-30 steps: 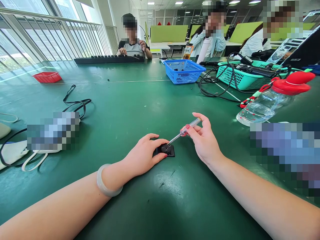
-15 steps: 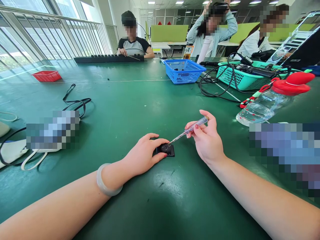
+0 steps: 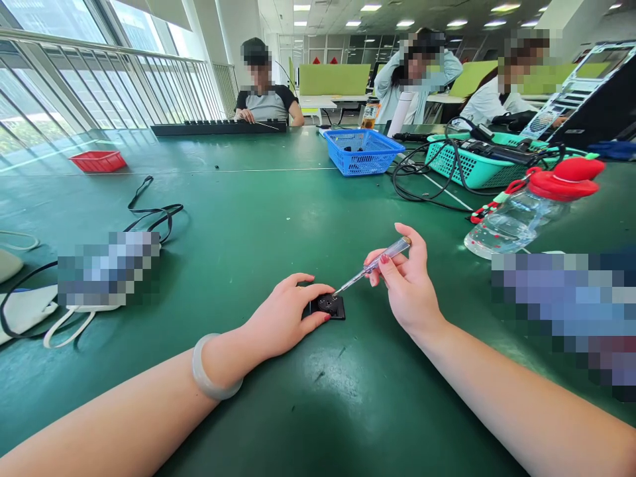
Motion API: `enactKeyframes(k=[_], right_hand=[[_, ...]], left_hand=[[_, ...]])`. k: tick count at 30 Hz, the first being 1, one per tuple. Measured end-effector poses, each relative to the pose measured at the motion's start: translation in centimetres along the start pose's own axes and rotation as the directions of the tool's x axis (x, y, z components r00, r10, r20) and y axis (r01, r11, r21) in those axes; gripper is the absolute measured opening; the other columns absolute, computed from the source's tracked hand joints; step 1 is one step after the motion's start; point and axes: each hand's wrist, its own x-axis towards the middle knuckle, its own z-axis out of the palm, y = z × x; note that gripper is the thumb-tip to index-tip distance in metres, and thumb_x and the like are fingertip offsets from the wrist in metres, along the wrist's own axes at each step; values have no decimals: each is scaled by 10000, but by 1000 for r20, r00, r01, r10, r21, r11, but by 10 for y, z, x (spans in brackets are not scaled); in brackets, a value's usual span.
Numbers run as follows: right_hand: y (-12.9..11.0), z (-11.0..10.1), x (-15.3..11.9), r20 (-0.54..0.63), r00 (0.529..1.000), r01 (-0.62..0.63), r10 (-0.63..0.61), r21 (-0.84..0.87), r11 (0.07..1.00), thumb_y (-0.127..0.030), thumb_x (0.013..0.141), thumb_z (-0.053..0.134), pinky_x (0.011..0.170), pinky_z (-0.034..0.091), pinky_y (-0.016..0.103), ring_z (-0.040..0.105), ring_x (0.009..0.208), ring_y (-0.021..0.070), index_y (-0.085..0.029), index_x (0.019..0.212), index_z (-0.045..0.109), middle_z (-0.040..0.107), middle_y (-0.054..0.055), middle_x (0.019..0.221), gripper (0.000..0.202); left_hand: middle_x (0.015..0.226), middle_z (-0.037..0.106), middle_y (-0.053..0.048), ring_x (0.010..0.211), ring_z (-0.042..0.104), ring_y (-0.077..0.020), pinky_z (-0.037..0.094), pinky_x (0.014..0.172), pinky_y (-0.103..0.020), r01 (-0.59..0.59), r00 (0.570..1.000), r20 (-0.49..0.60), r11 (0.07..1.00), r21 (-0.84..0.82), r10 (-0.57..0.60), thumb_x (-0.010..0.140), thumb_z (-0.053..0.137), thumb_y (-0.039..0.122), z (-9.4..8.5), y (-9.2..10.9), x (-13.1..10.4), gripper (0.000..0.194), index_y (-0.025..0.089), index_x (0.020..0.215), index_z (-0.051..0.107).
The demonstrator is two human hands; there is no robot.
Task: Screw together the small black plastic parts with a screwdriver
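Note:
On the green tabletop lies a small black square part with a round raised centre. My left hand grips it from the left, thumb at its near edge and index finger at its far edge. My right hand is closed around the clear handle of a screwdriver. Its thin metal shaft slants down to the left, and the tip meets the upper side of the black part. The hand hides some of the handle. Whether the tip sits in a screw is too small to tell.
A blue basket holding small dark pieces and a green basket with cables stand ahead. At right lies a tilted water bottle. A red tray and a black cord are on the left. Several people sit across the table.
My view has tilted up slightly, so the table things sit a little lower. Both hands keep their holds, and the screwdriver tip stays at the black part.

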Motion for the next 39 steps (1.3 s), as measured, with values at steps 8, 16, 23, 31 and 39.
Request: enactKeyframes(k=[8,16,23,31,39], right_hand=[[6,3,1,-3,993,-119,119,37,992,-469,800,749,572,472,294,535,545,108,-309,1317,373,654,-69,746,659],[9,2,0,31,986,-168,166,96,981,-482,790,751,717,538,371,615,615,139,-301,1289,403,691,-55,769,634],[8,1,3,-81,983,-151,164,151,977,-403,805,705,721,535,363,626,682,156,-312,1278,414,671,-52,773,563],[6,-1,1,-31,992,-117,123,152,981,-376,848,667,725,521,360,592,659,149,-318,1293,405,672,-49,782,520],[9,1,-2,53,992,-119,116,66,991,-465,832,711,909,527,456,696,851,196,-306,1324,404,709,-28,812,602]], left_hand=[[1279,660,-62,1347,476,-267,423,1143,-444,6,1000,4,1000,7,-6,920,611,303,-2,1,-1,362,280,1281,629],[1285,661,-74,1347,484,-276,431,1139,-460,6,1000,2,1000,12,-6,915,624,302,-2,1,-1,374,272,1289,626],[1283,662,-76,1335,500,-274,442,1132,-454,6,1000,-6,1000,11,-5,909,631,291,-2,2,-1,381,273,1290,629],[1301,658,-74,1372,461,-274,423,1148,-455,20,999,24,1000,14,-21,922,609,294,-3,3,-1,383,263,1303,618],[1267,677,-61,1348,486,-274,448,1127,-454,-1,1000,-3,1000,0,1,912,627,289,-2,1,-2,367,280,1279,630]])
